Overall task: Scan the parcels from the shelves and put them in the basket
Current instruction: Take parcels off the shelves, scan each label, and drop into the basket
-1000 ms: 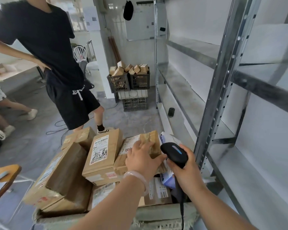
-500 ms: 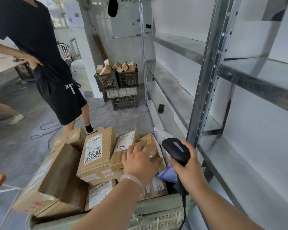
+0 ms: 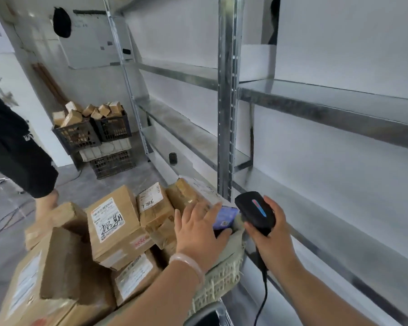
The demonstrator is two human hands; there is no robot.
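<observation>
A pale basket [image 3: 224, 274] at lower centre is heaped with brown cardboard parcels [image 3: 113, 222]. My left hand [image 3: 198, 228] hovers with spread fingers over the basket's right side, above a small blue-purple packet [image 3: 226, 217] and beside a taped brown parcel [image 3: 184, 194]. My right hand [image 3: 266, 234] grips a black barcode scanner [image 3: 254, 211], whose cable hangs down. The scanner sits just right of the basket, in front of the metal shelves [image 3: 316, 107], which show no parcels.
A metal shelf upright [image 3: 226, 102] stands right behind the basket. Black crates [image 3: 92, 135] full of small boxes are stacked by the far wall. A person in black shorts [image 3: 14, 156] stands at the left. A small black object [image 3: 173, 158] rests on the lowest shelf. Cables lie on the floor.
My left hand has let go of the taped brown parcel and lifted with fingers spread. The view has swung right toward the shelves. My right hand keeps hold of the scanner.
</observation>
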